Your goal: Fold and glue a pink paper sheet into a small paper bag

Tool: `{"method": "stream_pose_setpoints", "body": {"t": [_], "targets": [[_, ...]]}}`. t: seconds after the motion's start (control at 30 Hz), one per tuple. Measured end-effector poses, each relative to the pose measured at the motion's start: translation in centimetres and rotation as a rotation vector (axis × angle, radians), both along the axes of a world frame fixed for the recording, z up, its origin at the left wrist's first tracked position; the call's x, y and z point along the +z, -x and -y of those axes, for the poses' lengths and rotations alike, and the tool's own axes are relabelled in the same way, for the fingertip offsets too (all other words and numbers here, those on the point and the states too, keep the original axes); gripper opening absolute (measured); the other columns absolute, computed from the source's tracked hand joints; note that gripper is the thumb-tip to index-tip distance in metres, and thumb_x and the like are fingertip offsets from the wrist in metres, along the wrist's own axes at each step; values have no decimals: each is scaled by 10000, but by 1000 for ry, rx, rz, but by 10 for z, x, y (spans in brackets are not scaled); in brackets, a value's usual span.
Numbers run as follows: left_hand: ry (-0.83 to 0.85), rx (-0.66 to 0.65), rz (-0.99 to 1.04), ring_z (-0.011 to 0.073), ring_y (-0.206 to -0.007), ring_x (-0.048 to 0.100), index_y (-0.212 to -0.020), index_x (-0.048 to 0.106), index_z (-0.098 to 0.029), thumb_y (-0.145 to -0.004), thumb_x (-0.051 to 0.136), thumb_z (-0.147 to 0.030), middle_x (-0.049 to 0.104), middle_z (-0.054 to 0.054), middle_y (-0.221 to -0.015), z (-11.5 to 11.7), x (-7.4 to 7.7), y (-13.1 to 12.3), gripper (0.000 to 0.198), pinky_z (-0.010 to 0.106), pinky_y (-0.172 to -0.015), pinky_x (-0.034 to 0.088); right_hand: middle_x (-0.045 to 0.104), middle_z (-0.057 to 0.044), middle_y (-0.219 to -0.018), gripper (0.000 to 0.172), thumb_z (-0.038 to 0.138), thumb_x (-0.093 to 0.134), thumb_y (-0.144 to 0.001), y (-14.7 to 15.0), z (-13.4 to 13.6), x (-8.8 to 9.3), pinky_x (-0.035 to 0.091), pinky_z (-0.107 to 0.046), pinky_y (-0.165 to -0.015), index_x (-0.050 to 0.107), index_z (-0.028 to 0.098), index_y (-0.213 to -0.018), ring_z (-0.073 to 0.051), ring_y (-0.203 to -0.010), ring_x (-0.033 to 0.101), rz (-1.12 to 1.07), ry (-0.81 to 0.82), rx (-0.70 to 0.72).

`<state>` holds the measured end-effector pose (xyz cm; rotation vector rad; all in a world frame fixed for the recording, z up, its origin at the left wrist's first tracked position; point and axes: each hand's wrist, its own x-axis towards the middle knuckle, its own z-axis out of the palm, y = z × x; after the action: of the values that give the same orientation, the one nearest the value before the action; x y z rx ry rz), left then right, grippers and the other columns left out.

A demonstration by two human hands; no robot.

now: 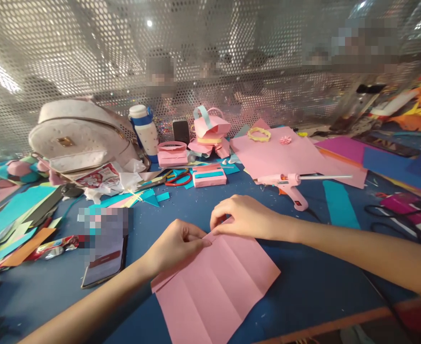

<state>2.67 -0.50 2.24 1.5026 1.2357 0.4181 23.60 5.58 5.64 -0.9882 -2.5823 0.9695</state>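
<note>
A sheet of pink paper [213,286] with several parallel creases lies on the blue table in front of me. One strip along its upper left edge is folded over. My left hand [179,243] pinches that folded edge between thumb and fingers. Close beside it, my right hand [239,215] grips the upper corner of the same sheet with curled fingers; its fingertips are partly hidden. Just beyond the right hand lies a pink glue gun [292,184] with a glue stick out of its back. A phone [106,253] lies left of my left hand.
Small pink paper boxes [209,177], scissors [178,179] and paper scraps lie beyond my hands. A white backpack [81,134] and a bottle [145,134] stand against the perforated metal screen [106,62]. Pink sheets [282,153] and a magenta power strip [407,215] are to the right.
</note>
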Motion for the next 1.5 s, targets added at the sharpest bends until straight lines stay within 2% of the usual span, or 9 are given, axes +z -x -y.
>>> {"method": "stream_pose_setpoints", "body": {"t": [0.2,0.37,0.63,0.73,0.87,1.0,1.17,1.37,1.5], "targets": [[-3,83,23,58,-467,185,-551,375,-180,-893,509,-511,255,-71,-490,13,1,-3,495,224,-433,121,715,39,-765,95,283,680,-797,6,-1,0,370,-243,-617,721,224,-734,-136,-733,621,-2,109,-2],[47,124,83,61,-468,178,-601,468,-166,-886,529,-513,245,-72,-492,27,7,0,453,225,-421,114,721,29,-777,131,271,664,-827,-19,1,18,399,-255,-664,696,207,-718,-143,-738,629,-44,89,-25],[-108,95,44,73,-527,306,-617,589,-124,-899,519,-484,378,-31,-539,40,29,0,463,190,-452,231,714,-6,-814,206,360,593,-906,-48,10,57,416,-281,-629,713,223,-809,-152,-719,614,-205,-269,-212],[-164,67,10,87,-566,379,-663,657,-123,-895,526,-430,472,-15,-567,36,34,-5,406,184,-496,298,725,-6,-934,163,339,618,-904,-38,17,53,441,-276,-736,720,237,-981,-160,-834,645,-171,-286,-30],[-259,34,5,119,-670,510,-759,711,-147,-922,488,-384,608,3,-681,28,39,-15,365,186,-606,397,719,18,-802,123,217,635,-893,-20,23,41,386,-243,-656,704,212,-791,-138,-742,631,-42,-265,91],[-373,29,-32,103,-616,482,-701,693,-138,-921,497,-396,582,-10,-618,21,43,-22,391,181,-556,361,666,33,-729,143,221,640,-883,-13,22,35,320,-234,-580,649,190,-744,-108,-652,545,-55,-181,57],[-411,44,-42,110,-625,493,-686,686,-131,-902,528,-383,589,0,-612,21,44,-17,368,189,-559,364,643,33,-738,194,212,570,-907,-28,19,35,354,-236,-624,600,177,-719,-102,-666,521,-185,-59,7],[-244,41,-8,80,-534,351,-557,603,-118,-900,512,-470,426,-19,-509,32,42,8,500,203,-504,296,616,25,-692,228,310,584,-893,-56,19,37,380,-253,-645,599,188,-701,-126,-675,524,-180,-31,-119],[-148,88,36,96,-547,445,-609,662,-115,-892,529,-502,532,8,-539,43,37,23,497,200,-510,329,611,22,-687,244,335,576,-892,-66,21,34,378,-254,-629,592,194,-694,-128,-660,519,-153,-32,-143]]}}
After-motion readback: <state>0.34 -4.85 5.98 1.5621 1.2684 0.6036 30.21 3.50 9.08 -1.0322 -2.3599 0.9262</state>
